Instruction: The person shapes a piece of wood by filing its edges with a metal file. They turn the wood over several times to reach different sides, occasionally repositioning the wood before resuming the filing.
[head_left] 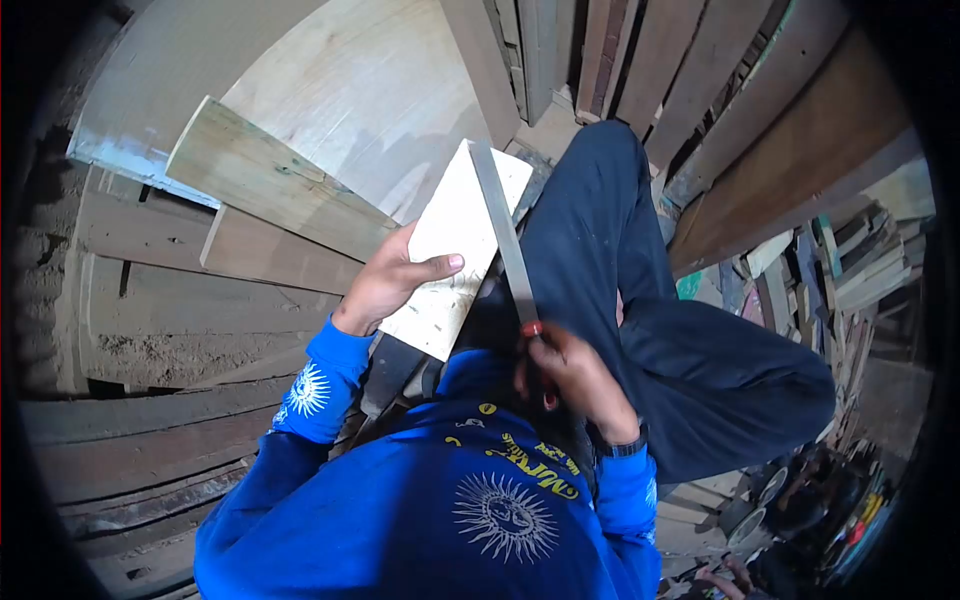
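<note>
My left hand gripping the pale board propped on my lap, thumb across its face, fingers wrapped behind, my right hand fisted round the saw handle, blade's long axis running up and slightly left along the board's right edge, stacked planks beyond

Stacked planks crowd left; knee blocks right; board between.

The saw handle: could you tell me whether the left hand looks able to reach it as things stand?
Probably yes. The left hand holds the pale board, right beside the saw whose red handle the right hand grips; nothing lies between, but it would have to release the board.
</note>
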